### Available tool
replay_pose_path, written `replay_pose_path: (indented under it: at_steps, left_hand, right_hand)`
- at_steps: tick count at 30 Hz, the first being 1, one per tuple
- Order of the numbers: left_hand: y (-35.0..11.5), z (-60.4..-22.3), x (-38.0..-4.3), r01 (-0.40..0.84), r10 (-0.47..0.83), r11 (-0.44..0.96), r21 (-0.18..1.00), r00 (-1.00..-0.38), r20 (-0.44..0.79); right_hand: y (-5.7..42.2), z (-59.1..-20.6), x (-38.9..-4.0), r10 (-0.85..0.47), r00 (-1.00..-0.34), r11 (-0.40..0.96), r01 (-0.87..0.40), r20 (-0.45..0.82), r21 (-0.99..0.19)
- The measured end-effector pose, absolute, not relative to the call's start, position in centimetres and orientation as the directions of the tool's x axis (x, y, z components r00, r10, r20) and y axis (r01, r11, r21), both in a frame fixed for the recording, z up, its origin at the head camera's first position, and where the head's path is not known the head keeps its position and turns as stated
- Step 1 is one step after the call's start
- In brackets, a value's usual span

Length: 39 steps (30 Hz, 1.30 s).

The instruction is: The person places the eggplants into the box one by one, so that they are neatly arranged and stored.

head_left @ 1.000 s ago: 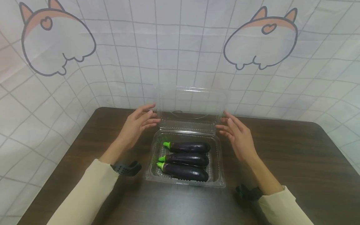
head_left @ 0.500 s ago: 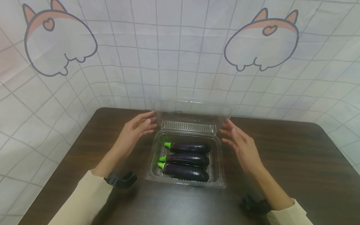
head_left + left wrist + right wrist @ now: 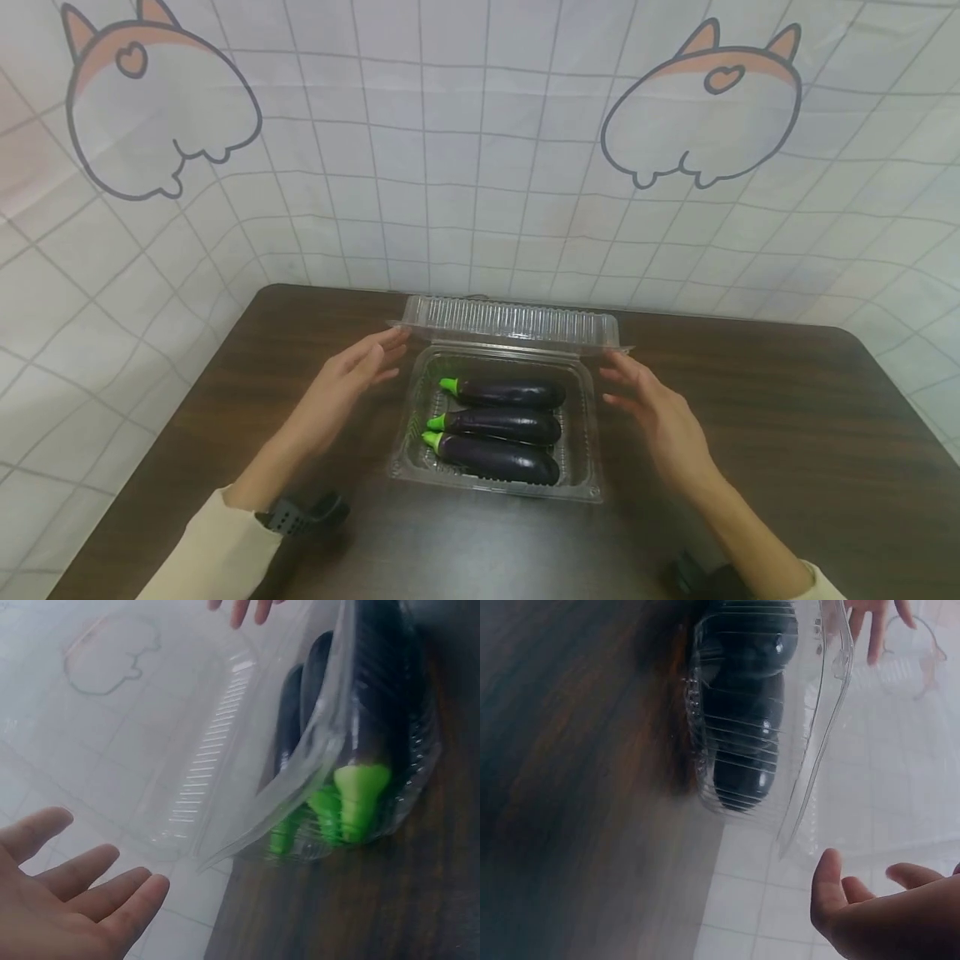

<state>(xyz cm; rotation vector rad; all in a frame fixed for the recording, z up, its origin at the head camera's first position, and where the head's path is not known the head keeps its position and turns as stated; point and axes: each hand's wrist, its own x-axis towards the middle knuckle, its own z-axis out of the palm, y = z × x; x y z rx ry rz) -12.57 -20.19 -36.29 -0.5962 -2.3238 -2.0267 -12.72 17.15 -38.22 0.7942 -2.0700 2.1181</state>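
A clear plastic clamshell box, its tray [image 3: 577, 492] nearest me, lies in the middle of the table. Three dark purple eggplants [image 3: 495, 458] with green stems rest side by side in it, stems to the left. Its hinged lid [image 3: 510, 321] is raised at the back, tilted over the hinge. My left hand [image 3: 337, 392] has its fingertips at the lid's left corner, fingers loosely straight. On the other side, the right hand [image 3: 663, 417] touches or nearly touches the lid's right corner with extended fingers. Through the clear plastic, the eggplants [image 3: 746, 712] also show in the right wrist view.
Dark brown wood-grain table [image 3: 810, 433] extends on both sides of the box. A white grid-patterned cloth [image 3: 517, 150] with cartoon corgi drawings hangs behind it. Dark straps [image 3: 300, 512] sit on the wrists below light sleeves.
The lid has tipped from nearly upright, its top edge dropping lower in the head view. Both hands have moved toward me with it and spread slightly apart. Tray and eggplants stay put.
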Motion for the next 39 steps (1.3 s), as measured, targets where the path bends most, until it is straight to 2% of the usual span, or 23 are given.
replay_pose_path:
  at_steps: [8, 13, 17, 25, 30, 39]
  left_hand:
    - [-20.3, -36.7, -10.9, 0.224, 0.272, 0.132, 0.966, -0.945, 0.182]
    - [-20.2, -37.1, -9.9, 0.201, 0.276, 0.144, 0.969, -0.948, 0.156]
    - [-20.0, -37.8, -9.3, 0.205, 0.282, 0.131, 0.97, -0.946, 0.162]
    - [-19.7, -39.4, -8.0, 0.174, 0.3, 0.029, 0.984, -0.941, 0.158]
    - [-19.6, -40.1, -7.4, 0.149, 0.305, -0.012, 0.989, -0.941, 0.145]
    - [-19.3, -41.1, -6.9, 0.115, 0.317, -0.038, 0.993, -0.94, 0.122]
  right_hand:
    - [17.2, -38.8, -11.5, -0.309, -0.863, -0.057, -0.403, 0.4, -0.913]
    - [17.3, -38.8, -10.7, -0.328, -0.871, 0.081, -0.411, 0.365, -0.908]
    - [17.3, -38.6, -10.0, -0.321, -0.911, 0.204, -0.334, 0.26, -0.92]
    - [17.0, -39.0, -9.0, -0.358, -0.924, 0.182, -0.213, 0.137, -0.96]
    - [16.8, -39.5, -8.5, -0.366, -0.924, 0.204, -0.197, 0.112, -0.959]
    - [16.8, -40.8, -8.3, -0.413, -0.906, 0.152, -0.171, 0.095, -0.973]
